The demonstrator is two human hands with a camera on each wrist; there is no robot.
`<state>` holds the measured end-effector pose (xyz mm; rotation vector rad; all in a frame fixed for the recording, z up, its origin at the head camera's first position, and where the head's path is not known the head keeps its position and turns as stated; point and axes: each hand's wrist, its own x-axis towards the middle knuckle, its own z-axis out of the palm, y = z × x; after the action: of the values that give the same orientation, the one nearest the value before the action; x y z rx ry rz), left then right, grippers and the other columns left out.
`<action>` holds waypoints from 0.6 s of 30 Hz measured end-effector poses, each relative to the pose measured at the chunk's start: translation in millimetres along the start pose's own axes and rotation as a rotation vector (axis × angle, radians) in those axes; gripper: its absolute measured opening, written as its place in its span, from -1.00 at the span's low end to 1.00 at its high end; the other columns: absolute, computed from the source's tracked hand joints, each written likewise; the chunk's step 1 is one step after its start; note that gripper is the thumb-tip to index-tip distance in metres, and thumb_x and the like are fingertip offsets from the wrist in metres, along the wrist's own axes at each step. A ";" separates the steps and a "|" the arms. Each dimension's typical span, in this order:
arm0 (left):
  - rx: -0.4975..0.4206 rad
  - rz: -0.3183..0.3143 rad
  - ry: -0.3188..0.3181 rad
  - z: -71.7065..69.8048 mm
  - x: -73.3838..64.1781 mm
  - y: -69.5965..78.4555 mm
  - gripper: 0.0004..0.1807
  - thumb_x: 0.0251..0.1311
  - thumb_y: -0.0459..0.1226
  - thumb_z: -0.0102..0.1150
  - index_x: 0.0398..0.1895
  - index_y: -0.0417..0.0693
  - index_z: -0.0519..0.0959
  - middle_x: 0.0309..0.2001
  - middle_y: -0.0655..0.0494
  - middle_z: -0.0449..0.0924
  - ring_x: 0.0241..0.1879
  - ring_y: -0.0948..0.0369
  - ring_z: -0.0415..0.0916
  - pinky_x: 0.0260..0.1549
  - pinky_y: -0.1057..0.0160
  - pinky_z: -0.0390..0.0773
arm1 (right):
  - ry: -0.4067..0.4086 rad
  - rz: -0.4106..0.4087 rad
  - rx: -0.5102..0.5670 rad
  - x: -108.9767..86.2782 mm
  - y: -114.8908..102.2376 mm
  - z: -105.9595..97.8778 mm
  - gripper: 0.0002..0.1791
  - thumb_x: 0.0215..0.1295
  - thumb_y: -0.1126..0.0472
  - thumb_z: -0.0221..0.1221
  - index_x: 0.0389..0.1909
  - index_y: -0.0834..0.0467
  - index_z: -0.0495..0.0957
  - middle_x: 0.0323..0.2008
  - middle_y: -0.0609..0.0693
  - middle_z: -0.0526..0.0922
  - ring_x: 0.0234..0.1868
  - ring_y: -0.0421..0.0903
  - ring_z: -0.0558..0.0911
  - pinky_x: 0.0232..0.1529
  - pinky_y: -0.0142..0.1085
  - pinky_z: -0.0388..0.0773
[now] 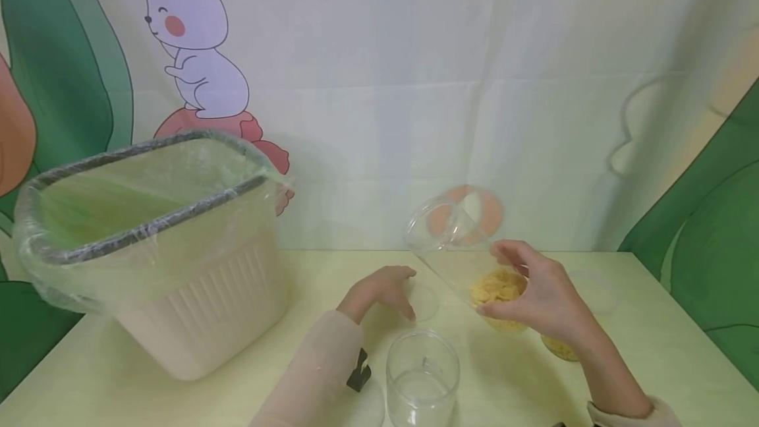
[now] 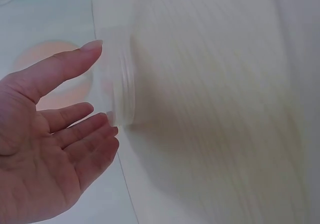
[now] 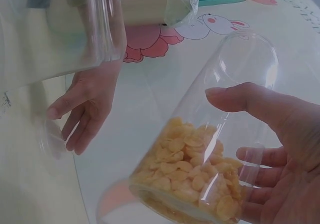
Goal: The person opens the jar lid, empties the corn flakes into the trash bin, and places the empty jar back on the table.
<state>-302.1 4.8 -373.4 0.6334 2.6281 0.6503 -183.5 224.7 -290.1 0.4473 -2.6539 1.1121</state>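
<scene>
My right hand grips a tall clear jar with yellow cornflakes in its lower part. The jar leans left, its open mouth up, and the right wrist view shows thumb and fingers round its side. Over the table, my left hand has thumb and fingers spread beside a round clear lid. In the left wrist view its fingertips are right at the rim of that lid, with the fingers loosely bent. An uncovered clear jar stands upright nearer the front, between the arms.
A ribbed bin with a green plastic liner stands on the left. Behind the right forearm is another clear container with yellow flakes. A round clear disc lies by the left sleeve. A printed curtain hangs behind the table.
</scene>
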 end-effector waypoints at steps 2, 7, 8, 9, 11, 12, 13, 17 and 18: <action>0.002 0.018 0.010 -1.8 -1.3 0.2 -0.11 -0.21 -0.25 0.44 0.28 -0.15 0.24 0.28 -0.03 0.25 0.28 0.04 0.15 0.24 0.09 0.17 | -0.002 0.003 -0.002 0.2 0.4 0.0 -0.11 -0.30 0.15 0.49 0.13 0.28 0.31 0.08 0.25 0.47 0.13 0.18 0.42 0.10 0.04 0.35; -0.025 0.044 0.033 -5.4 -5.2 -1.1 -0.11 -0.20 -0.25 0.43 0.29 -0.16 0.23 0.27 -0.05 0.25 0.24 0.02 0.22 0.20 0.08 0.23 | -0.008 0.005 -0.001 0.2 1.3 0.8 -0.13 -0.30 0.17 0.49 0.12 0.28 0.31 0.08 0.24 0.47 0.13 0.17 0.42 0.10 0.04 0.35; -0.033 0.046 0.038 -5.9 -6.1 -1.5 -0.11 -0.20 -0.25 0.43 0.29 -0.17 0.23 0.27 -0.06 0.26 0.23 0.01 0.24 0.19 0.07 0.25 | -0.009 0.007 -0.002 0.3 1.2 1.0 -0.13 -0.30 0.17 0.49 0.11 0.27 0.31 0.08 0.24 0.47 0.14 0.17 0.42 0.10 0.04 0.35; -0.038 0.049 0.042 -6.6 -6.9 -1.9 -0.11 -0.20 -0.25 0.43 0.29 -0.17 0.22 0.26 -0.06 0.27 0.21 0.01 0.26 0.17 0.07 0.27 | -0.009 0.007 -0.002 0.3 1.1 1.0 -0.14 -0.30 0.17 0.49 0.11 0.27 0.31 0.08 0.24 0.47 0.14 0.17 0.42 0.10 0.04 0.35; -0.051 0.055 0.050 -8.2 -9.1 -2.3 -0.11 -0.19 -0.25 0.42 0.29 -0.17 0.22 0.25 -0.08 0.28 0.20 0.00 0.28 0.16 0.07 0.29 | -0.009 0.009 -0.005 0.2 0.6 0.8 -0.14 -0.30 0.17 0.49 0.11 0.27 0.31 0.09 0.24 0.46 0.14 0.17 0.41 0.10 0.04 0.34; -0.057 0.057 0.054 -9.0 -10.4 -2.3 -0.12 -0.19 -0.26 0.42 0.29 -0.17 0.22 0.24 -0.08 0.29 0.19 0.00 0.28 0.15 0.07 0.29 | -0.008 0.009 -0.004 0.2 0.2 0.5 -0.13 -0.30 0.16 0.49 0.11 0.27 0.31 0.09 0.24 0.46 0.14 0.17 0.41 0.10 0.05 0.34; -0.064 0.058 0.057 -10.0 -11.6 -2.4 -0.12 -0.19 -0.26 0.42 0.29 -0.18 0.22 0.24 -0.09 0.30 0.19 0.00 0.28 0.15 0.06 0.30 | -0.007 0.008 -0.004 0.3 -0.3 0.3 -0.13 -0.30 0.16 0.49 0.11 0.27 0.31 0.09 0.24 0.46 0.14 0.17 0.41 0.10 0.05 0.34; -0.087 0.066 0.072 -13.1 -16.0 -3.4 -0.12 -0.17 -0.24 0.41 0.29 -0.17 0.21 0.24 -0.09 0.30 0.20 0.00 0.28 0.14 0.05 0.31 | -0.008 0.010 -0.008 0.6 -0.3 0.5 -0.13 -0.29 0.15 0.49 0.11 0.27 0.31 0.09 0.24 0.46 0.15 0.17 0.41 0.10 0.05 0.34; -0.094 0.067 0.076 -13.9 -17.0 -3.6 -0.12 -0.16 -0.24 0.41 0.30 -0.16 0.21 0.24 -0.09 0.30 0.20 0.00 0.28 0.14 0.04 0.31 | -0.008 0.008 -0.008 0.8 0.0 0.7 -0.13 -0.29 0.16 0.49 0.11 0.27 0.31 0.09 0.24 0.46 0.15 0.17 0.41 0.10 0.05 0.34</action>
<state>-295.2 -11.4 -359.7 0.6835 2.6372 0.8274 -184.2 224.0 -290.4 0.4403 -2.6683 1.1044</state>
